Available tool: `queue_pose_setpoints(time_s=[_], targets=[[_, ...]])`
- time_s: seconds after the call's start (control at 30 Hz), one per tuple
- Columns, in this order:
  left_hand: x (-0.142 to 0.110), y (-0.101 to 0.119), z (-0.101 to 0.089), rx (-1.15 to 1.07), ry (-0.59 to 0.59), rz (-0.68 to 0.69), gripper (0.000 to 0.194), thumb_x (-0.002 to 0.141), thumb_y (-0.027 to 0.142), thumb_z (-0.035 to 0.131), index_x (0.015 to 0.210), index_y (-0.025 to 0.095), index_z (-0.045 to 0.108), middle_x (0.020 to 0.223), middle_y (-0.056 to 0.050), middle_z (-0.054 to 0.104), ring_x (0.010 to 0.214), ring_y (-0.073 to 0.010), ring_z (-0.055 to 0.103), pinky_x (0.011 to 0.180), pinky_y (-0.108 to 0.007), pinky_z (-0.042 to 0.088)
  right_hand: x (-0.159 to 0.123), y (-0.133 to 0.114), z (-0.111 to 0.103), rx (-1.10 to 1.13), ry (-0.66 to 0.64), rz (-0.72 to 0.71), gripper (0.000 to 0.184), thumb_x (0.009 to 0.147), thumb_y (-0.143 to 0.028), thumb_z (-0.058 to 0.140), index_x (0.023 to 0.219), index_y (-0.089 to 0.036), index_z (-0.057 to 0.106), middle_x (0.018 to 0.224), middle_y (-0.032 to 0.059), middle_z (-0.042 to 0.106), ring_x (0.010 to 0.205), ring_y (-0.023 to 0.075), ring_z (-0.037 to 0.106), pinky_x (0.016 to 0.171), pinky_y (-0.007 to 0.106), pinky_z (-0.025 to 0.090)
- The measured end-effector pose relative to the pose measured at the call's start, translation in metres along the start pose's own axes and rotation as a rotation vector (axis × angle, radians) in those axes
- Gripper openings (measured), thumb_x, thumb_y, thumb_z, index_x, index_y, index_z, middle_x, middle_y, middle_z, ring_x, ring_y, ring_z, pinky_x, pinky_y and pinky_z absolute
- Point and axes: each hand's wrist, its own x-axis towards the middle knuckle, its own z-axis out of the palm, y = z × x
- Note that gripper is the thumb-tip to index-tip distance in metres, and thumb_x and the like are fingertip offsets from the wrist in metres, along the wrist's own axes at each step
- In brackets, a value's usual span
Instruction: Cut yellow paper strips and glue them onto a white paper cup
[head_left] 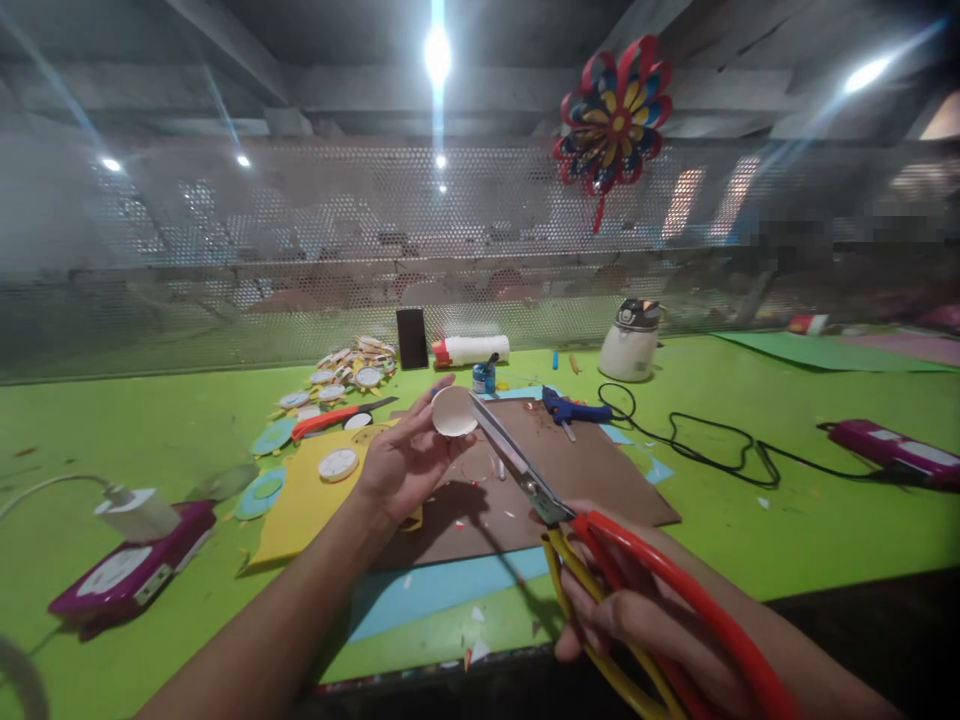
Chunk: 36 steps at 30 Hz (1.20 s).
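My left hand (401, 465) pinches a small round white disc (454, 412) by its edge, above a brown board. In my right hand (622, 610) is a pair of scissors (525, 470) with one red and one yellow handle. The blade tips reach the right edge of the disc; whether they touch it I cannot tell. Below lies the brown board (600, 490), with paper scraps on it. Beside my left hand is a yellow sheet (289, 530), bearing a round white piece (338, 464).
A blue glue gun (576, 410) with a black cord lies to the right. An orange-handled cutter (326, 420) and a pile of decorated discs (352, 365) are at the left. Purple power strips (135, 570) flank the work. A white kettle-like jug (630, 342) stands behind.
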Motion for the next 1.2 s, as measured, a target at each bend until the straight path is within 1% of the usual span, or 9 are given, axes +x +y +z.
queue_pose_setpoints(time_s=[0.1, 0.17, 0.27, 0.37, 0.47, 0.6, 0.73, 0.93, 1.2], targets=[[0.0, 0.0, -0.001, 0.014, 0.003, -0.006, 0.038, 0.085, 0.017, 0.05, 0.122, 0.024, 0.057, 0.115, -0.008, 0.061, 0.1, -0.0213, 0.058, 0.083, -0.035, 0.049, 0.001, -0.002, 0.003, 0.042, 0.061, 0.011, 0.032, 0.079, -0.043, 0.059, 0.104, -0.025, 0.052, 0.084, 0.0031, 0.059, 0.076, 0.0211, 0.064, 0.073, 0.037, 0.05], [-0.001, 0.0, -0.001, 0.026, -0.002, -0.008, 0.038, 0.085, 0.017, 0.051, 0.122, 0.024, 0.057, 0.116, -0.009, 0.061, 0.103, -0.0224, 0.058, 0.083, -0.036, 0.049, 0.003, -0.001, 0.004, 0.071, 0.079, 0.017, 0.038, 0.076, -0.034, 0.062, 0.112, -0.026, 0.051, 0.083, 0.0022, 0.059, 0.075, 0.0197, 0.063, 0.073, 0.035, 0.05], [-0.002, 0.002, 0.001, 0.04, -0.004, -0.011, 0.04, 0.085, 0.017, 0.05, 0.124, 0.025, 0.055, 0.115, -0.009, 0.062, 0.102, -0.0226, 0.058, 0.081, -0.036, 0.05, 0.009, 0.007, 0.001, 0.092, 0.069, 0.001, 0.05, 0.069, -0.026, 0.066, 0.116, -0.024, 0.05, 0.073, -0.002, 0.053, 0.065, 0.0151, 0.058, 0.068, 0.031, 0.05], [-0.003, 0.002, 0.002, 0.043, 0.005, -0.004, 0.04, 0.085, 0.017, 0.05, 0.124, 0.025, 0.055, 0.114, -0.009, 0.062, 0.102, -0.0228, 0.058, 0.082, -0.036, 0.049, 0.015, 0.018, -0.003, -0.033, 0.037, -0.024, 0.053, 0.069, -0.021, 0.064, 0.12, -0.021, 0.048, 0.072, -0.0029, 0.05, 0.063, 0.0123, 0.052, 0.065, 0.027, 0.047], [-0.004, 0.002, 0.004, 0.044, 0.007, -0.003, 0.04, 0.085, 0.017, 0.051, 0.124, 0.025, 0.055, 0.114, -0.008, 0.063, 0.101, -0.0229, 0.059, 0.082, -0.035, 0.049, 0.018, 0.026, -0.004, -0.15, 0.075, -0.043, 0.057, 0.07, -0.012, 0.059, 0.124, -0.02, 0.045, 0.075, -0.0026, 0.05, 0.063, 0.0109, 0.049, 0.06, 0.023, 0.042], [-0.005, 0.002, 0.003, 0.055, 0.006, -0.014, 0.043, 0.084, 0.018, 0.052, 0.126, 0.027, 0.053, 0.11, -0.007, 0.065, 0.093, -0.0215, 0.061, 0.078, -0.034, 0.049, 0.017, 0.025, -0.001, -0.23, 0.1, -0.056, 0.06, 0.068, -0.013, 0.06, 0.126, -0.02, 0.045, 0.075, -0.0017, 0.049, 0.065, 0.0123, 0.046, 0.062, 0.023, 0.042], [-0.005, 0.002, 0.002, 0.078, -0.002, -0.013, 0.041, 0.083, 0.02, 0.053, 0.124, 0.024, 0.055, 0.109, -0.009, 0.065, 0.094, -0.0218, 0.061, 0.079, -0.033, 0.048, 0.016, 0.022, 0.001, -0.232, 0.094, -0.097, 0.062, 0.065, -0.013, 0.06, 0.126, -0.02, 0.047, 0.075, -0.0014, 0.05, 0.063, 0.0123, 0.046, 0.06, 0.022, 0.043], [-0.006, 0.001, 0.001, 0.109, -0.038, -0.009, 0.039, 0.082, 0.021, 0.053, 0.121, 0.023, 0.058, 0.112, -0.008, 0.065, 0.096, -0.0223, 0.061, 0.081, -0.033, 0.047, 0.017, 0.027, -0.002, -0.326, 0.092, -0.093, 0.067, 0.063, -0.01, 0.058, 0.129, -0.017, 0.045, 0.083, 0.0034, 0.06, 0.069, 0.0163, 0.053, 0.066, 0.024, 0.047], [-0.005, -0.001, 0.001, 0.145, -0.041, 0.003, 0.036, 0.083, 0.02, 0.053, 0.117, 0.023, 0.061, 0.116, -0.007, 0.063, 0.098, -0.0228, 0.06, 0.084, -0.035, 0.046, 0.015, 0.032, -0.002, -0.294, 0.118, -0.092, 0.067, 0.063, -0.014, 0.062, 0.129, -0.018, 0.048, 0.081, 0.0036, 0.061, 0.073, 0.0181, 0.057, 0.066, 0.024, 0.048]])
